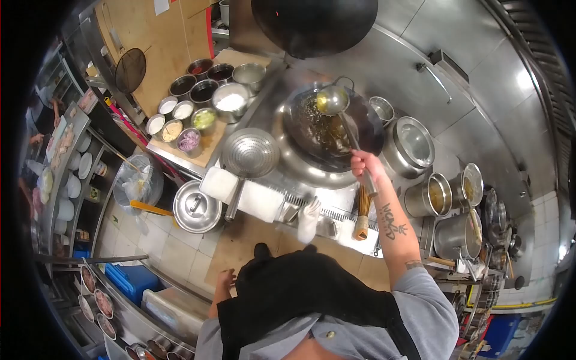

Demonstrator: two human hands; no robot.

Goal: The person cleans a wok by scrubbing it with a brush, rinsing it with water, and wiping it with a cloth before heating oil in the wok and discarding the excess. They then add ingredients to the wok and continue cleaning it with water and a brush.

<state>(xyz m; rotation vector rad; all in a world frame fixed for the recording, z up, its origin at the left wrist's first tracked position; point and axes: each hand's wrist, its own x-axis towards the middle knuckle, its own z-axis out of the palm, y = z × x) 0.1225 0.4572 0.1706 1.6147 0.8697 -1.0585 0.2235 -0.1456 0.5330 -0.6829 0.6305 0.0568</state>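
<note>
My right hand (365,165) is closed around the long handle of a metal ladle (350,133). The ladle's bowl is over the far part of a dark wok (368,135) and has some yellowish liquid in it. Brown, glossy liquid or residue coats the inside of the wok, which sits on a round steel burner ring (288,171). Down at my side, my left hand (226,279) hangs loosely curled, away from the counter, with nothing visible in it. A perforated strainer (251,152) lies left of the wok, its handle pointing towards me.
Several metal pots of seasonings (203,91) stand at the back left. Folded white towels (255,201) and a bamboo brush (362,216) lie along the front edge. A lidded pot (197,207) is at lower left; steel pots (458,236) line the right. Another wok (315,24) hangs above.
</note>
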